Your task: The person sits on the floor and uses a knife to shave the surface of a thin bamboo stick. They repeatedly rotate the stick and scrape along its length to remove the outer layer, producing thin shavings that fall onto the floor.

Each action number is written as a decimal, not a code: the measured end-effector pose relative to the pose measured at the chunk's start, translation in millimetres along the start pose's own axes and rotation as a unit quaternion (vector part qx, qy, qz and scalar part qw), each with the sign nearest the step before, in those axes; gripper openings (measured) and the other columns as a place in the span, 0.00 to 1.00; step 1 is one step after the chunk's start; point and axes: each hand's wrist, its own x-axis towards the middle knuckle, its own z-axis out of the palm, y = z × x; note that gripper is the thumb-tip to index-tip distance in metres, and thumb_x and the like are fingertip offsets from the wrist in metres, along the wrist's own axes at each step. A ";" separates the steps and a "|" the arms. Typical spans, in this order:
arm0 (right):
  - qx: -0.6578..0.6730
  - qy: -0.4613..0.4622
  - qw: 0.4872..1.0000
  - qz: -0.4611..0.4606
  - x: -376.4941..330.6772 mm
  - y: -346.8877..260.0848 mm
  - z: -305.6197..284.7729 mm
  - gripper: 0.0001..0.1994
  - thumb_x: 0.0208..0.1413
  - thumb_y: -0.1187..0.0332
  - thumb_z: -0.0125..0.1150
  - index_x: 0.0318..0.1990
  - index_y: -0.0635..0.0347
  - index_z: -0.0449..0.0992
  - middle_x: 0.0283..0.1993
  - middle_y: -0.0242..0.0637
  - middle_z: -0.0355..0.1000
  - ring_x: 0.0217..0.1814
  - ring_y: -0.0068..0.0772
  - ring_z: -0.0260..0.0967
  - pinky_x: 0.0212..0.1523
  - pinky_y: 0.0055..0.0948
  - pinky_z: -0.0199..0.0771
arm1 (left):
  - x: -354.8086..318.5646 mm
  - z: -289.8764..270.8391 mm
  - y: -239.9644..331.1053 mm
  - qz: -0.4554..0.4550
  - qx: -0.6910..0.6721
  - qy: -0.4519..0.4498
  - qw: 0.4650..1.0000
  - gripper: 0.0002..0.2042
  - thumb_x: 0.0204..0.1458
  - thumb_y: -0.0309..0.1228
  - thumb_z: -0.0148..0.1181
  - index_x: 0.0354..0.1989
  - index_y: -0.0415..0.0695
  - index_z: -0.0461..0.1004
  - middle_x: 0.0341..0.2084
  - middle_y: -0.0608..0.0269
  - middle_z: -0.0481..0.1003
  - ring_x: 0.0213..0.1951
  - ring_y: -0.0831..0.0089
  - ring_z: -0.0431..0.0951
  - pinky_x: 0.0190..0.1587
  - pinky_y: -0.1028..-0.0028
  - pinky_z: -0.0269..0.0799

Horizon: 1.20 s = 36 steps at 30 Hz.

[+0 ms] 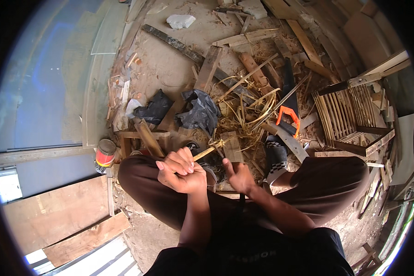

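The left hand [183, 171] is clenching a pale, thin bamboo strip [206, 151]; the right hand [238, 177] is gripping its frayed end, shavings [248, 115] crowding ahead.

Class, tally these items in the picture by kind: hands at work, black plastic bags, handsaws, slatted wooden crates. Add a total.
Hands: 2, left hand and right hand
Black plastic bags: 2
Handsaws: 1
Slatted wooden crates: 1
Total: 6

Soft daylight fills the upper centre; the lower middle lies in shadow, edges bend and darken, mild blur.
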 end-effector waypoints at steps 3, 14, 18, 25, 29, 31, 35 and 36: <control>0.074 0.022 0.988 -0.134 -29.6 -33.9 -4.6 0.28 0.69 0.50 0.47 0.31 0.72 0.75 0.27 0.59 0.73 0.31 0.63 0.72 0.34 0.50 0.69 | -3.2 6.5 -0.1 0.001 -0.002 0.009 1.000 0.27 0.70 0.41 0.37 0.13 0.50 0.55 0.08 0.68 0.56 0.10 0.79 0.50 0.18 0.79 0.48; 0.037 -0.021 0.999 0.030 12.9 2.1 4.4 0.36 0.68 0.39 0.39 0.41 0.70 0.80 0.37 0.69 0.74 0.48 0.69 0.73 0.50 0.54 0.72 | -0.4 12.6 -9.2 0.018 0.010 0.045 0.999 0.27 0.70 0.43 0.39 0.14 0.50 0.54 0.09 0.69 0.54 0.11 0.80 0.50 0.18 0.79 0.47; 0.125 -0.014 0.984 -0.123 -24.7 -57.7 -21.6 0.32 0.69 0.43 0.43 0.40 0.68 0.80 0.35 0.63 0.76 0.44 0.68 0.74 0.49 0.53 0.73 | -0.7 10.6 -10.3 0.028 0.015 0.036 0.999 0.27 0.70 0.44 0.39 0.14 0.51 0.54 0.09 0.69 0.55 0.11 0.80 0.51 0.18 0.79 0.48; 0.064 0.026 0.995 0.067 25.9 7.0 -10.0 0.40 0.65 0.36 0.41 0.45 0.75 0.78 0.39 0.68 0.75 0.49 0.67 0.74 0.52 0.50 0.73 | 1.4 14.8 -12.5 0.022 0.024 0.032 0.999 0.27 0.70 0.43 0.38 0.14 0.50 0.55 0.09 0.69 0.55 0.11 0.80 0.51 0.17 0.79 0.47; 0.036 -0.007 0.998 0.049 25.7 8.1 -7.1 0.41 0.65 0.35 0.39 0.45 0.75 0.78 0.42 0.70 0.74 0.52 0.70 0.71 0.55 0.51 0.71 | -4.9 10.9 -10.5 0.019 0.007 0.012 1.000 0.27 0.70 0.43 0.38 0.14 0.50 0.55 0.10 0.69 0.55 0.12 0.80 0.50 0.18 0.79 0.46; 0.072 0.023 0.996 -0.049 8.0 -14.0 -7.0 0.39 0.66 0.37 0.41 0.45 0.76 0.77 0.41 0.70 0.75 0.51 0.71 0.71 0.55 0.52 0.71 | -3.9 11.3 -11.3 0.017 0.002 0.009 1.000 0.26 0.70 0.43 0.38 0.14 0.50 0.55 0.10 0.68 0.55 0.12 0.79 0.50 0.18 0.79 0.46; 0.118 -0.034 0.978 -0.167 -13.8 -48.8 -21.7 0.34 0.67 0.40 0.43 0.42 0.70 0.79 0.35 0.65 0.75 0.45 0.65 0.75 0.46 0.50 0.73 | 0.4 4.3 -10.9 -0.001 -0.036 -0.009 0.999 0.26 0.69 0.42 0.39 0.14 0.50 0.54 0.09 0.69 0.54 0.12 0.79 0.49 0.19 0.78 0.45; 0.092 -0.038 0.989 -0.109 -10.1 -48.2 -23.6 0.35 0.67 0.39 0.42 0.41 0.70 0.79 0.35 0.65 0.75 0.45 0.65 0.76 0.46 0.50 0.73 | 1.6 3.6 -9.5 -0.007 -0.036 -0.016 0.999 0.26 0.69 0.42 0.38 0.14 0.50 0.54 0.09 0.69 0.54 0.12 0.79 0.48 0.19 0.78 0.46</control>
